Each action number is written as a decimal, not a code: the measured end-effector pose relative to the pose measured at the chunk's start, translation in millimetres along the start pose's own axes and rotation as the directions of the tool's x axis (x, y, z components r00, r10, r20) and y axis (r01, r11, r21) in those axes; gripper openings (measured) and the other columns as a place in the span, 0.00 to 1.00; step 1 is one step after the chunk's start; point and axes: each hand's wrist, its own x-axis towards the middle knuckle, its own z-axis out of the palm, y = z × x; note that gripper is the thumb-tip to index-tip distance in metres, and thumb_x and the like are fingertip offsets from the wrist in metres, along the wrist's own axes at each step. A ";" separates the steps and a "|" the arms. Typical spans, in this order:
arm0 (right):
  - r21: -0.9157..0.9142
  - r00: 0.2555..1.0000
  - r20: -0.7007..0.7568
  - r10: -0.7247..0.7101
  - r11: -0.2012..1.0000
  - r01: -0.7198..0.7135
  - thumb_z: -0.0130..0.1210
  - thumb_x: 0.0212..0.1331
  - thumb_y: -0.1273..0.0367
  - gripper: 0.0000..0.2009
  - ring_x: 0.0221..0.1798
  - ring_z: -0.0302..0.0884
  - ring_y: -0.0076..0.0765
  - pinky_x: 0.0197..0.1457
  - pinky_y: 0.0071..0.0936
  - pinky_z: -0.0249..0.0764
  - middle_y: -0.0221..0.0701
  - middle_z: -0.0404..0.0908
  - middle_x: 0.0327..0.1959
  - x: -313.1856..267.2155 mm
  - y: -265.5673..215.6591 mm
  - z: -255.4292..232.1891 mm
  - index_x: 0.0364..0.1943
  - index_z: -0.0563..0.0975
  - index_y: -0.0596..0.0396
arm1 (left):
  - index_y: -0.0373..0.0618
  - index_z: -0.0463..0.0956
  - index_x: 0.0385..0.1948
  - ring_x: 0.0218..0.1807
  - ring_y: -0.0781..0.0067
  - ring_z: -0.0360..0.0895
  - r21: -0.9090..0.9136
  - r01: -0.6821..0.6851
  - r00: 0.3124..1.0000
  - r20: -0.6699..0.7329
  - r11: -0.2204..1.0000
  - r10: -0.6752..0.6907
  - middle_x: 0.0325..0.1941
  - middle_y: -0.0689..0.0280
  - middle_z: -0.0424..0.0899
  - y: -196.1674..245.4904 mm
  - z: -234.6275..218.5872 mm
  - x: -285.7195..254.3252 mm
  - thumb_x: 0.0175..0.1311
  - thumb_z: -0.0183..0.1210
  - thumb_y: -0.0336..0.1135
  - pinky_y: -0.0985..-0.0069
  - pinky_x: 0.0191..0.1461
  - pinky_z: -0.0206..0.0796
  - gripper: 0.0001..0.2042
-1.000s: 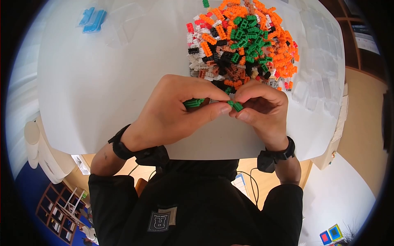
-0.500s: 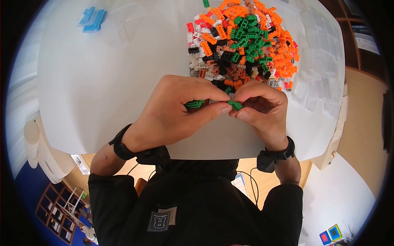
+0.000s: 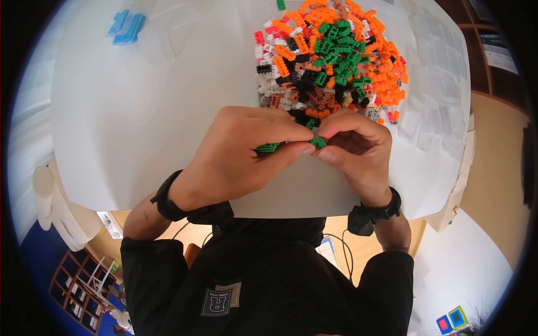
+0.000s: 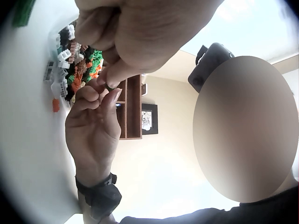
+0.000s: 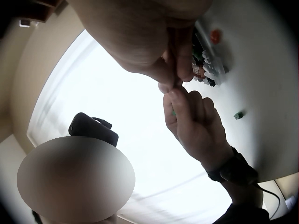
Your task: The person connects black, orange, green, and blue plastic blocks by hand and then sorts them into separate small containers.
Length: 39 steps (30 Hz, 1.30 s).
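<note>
Between the fingertips of both hands, a small green brick is pinched in the head view. The left hand holds it from the left with thumb and index finger, and a second green piece shows inside that hand's curl. From the other side the right hand grips it with thumb and index finger, partly covering it. In the left wrist view the right hand meets the left fingertips; the brick is mostly hidden there. The right wrist view shows the left hand touching the right fingertips.
Just beyond the hands lies a large pile of orange, green, black, brown and white bricks. Clear plastic pieces line the table's right side. A blue item lies at the far left of the white table.
The green at the fingertips looks shorter and sits slightly further left, more covered by the right fingers. The left hand's fingers and the green piece inside its curl have shifted slightly.
</note>
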 end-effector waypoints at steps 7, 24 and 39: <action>-0.173 0.992 -0.005 -0.129 0.977 0.127 0.63 0.47 0.84 0.13 0.41 0.79 0.29 0.44 0.22 0.79 0.36 0.78 0.39 0.7 -4.2 2.8 0.39 0.78 0.63 | 0.41 0.82 0.35 0.22 0.71 0.75 -0.019 -0.001 1.000 -0.018 1.000 0.000 0.23 0.62 0.80 -1.2 1.9 0.0 0.53 0.63 0.23 0.77 0.25 0.63 0.08; -0.239 0.965 -0.076 -0.250 0.944 0.226 0.63 0.46 0.86 0.13 0.39 0.82 0.32 0.41 0.23 0.82 0.39 0.80 0.38 -5.0 -1.7 10.3 0.38 0.78 0.65 | 0.44 0.84 0.37 0.18 0.76 0.70 0.029 -0.074 0.995 -0.065 0.997 0.076 0.20 0.64 0.79 -0.3 -0.2 1.0 0.47 0.66 0.21 0.79 0.21 0.57 0.13; -0.376 0.939 -0.066 -0.339 0.880 0.291 0.64 0.49 0.82 0.12 0.37 0.84 0.30 0.40 0.23 0.82 0.39 0.84 0.36 -8.1 1.1 14.4 0.39 0.79 0.64 | 0.42 0.84 0.35 0.16 0.78 0.67 0.112 -0.103 0.989 -0.098 0.988 0.115 0.16 0.67 0.74 3.7 0.8 1.1 0.46 0.67 0.21 0.81 0.19 0.54 0.12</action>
